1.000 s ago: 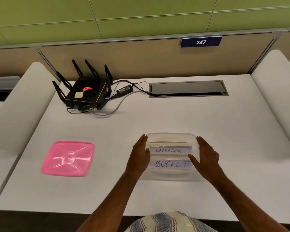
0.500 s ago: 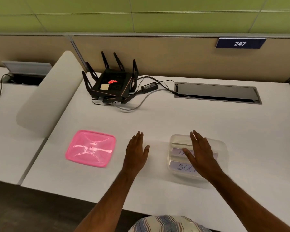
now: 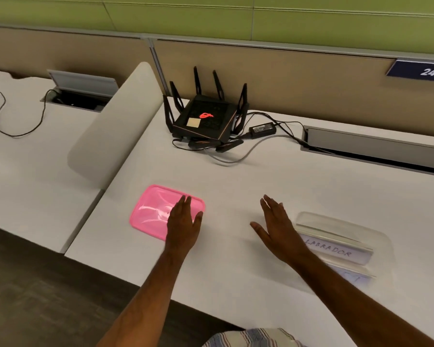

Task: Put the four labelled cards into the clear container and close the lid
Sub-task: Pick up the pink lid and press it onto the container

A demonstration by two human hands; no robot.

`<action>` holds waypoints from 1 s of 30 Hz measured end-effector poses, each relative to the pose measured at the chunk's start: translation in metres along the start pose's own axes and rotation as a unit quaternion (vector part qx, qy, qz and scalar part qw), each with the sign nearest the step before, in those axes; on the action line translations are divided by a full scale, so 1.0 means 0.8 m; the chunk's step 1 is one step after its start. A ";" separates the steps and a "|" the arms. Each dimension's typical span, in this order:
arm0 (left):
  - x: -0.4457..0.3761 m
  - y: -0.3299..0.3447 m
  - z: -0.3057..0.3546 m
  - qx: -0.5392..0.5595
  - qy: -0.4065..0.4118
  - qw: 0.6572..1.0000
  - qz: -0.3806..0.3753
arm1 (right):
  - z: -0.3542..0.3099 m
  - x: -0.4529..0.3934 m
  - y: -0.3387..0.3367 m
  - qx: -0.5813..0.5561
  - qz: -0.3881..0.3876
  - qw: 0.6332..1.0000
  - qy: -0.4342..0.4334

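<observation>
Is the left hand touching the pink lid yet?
Cannot tell. In the head view the left hand overlaps the pink lid's right part, fingers flat, but contact versus hovering isn't plain.

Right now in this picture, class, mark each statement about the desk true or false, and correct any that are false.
1. The pink lid is already on the clear container. False: it lies flat on the desk, left of the container.
2. The left hand is over the lid's right part. True.
3. A card reading LABRADOR sits inside the container. True.
4. The right hand grips a card. False: it is open and empty, beside the container.
5. The black router stands at the desk's front edge. False: it is at the back, near the partition.
</observation>
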State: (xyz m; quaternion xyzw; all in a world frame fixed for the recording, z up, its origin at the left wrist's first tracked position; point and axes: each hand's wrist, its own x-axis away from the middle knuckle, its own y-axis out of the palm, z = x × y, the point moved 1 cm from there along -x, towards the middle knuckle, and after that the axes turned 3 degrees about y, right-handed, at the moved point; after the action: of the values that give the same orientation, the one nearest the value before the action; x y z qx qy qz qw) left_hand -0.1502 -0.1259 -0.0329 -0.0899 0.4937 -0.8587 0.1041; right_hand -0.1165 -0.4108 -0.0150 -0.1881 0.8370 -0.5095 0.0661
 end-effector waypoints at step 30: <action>-0.061 -0.080 -0.154 0.066 -0.225 0.972 0.001 | -0.173 -0.078 0.125 -0.301 -0.208 0.917 0.160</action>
State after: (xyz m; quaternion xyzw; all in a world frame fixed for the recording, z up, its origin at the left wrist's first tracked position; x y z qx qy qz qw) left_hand -0.1411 0.0209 -0.0410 -0.2732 0.4003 -0.8468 0.2191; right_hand -0.1260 -0.2316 -0.0429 -0.2848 0.8922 -0.2591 -0.2360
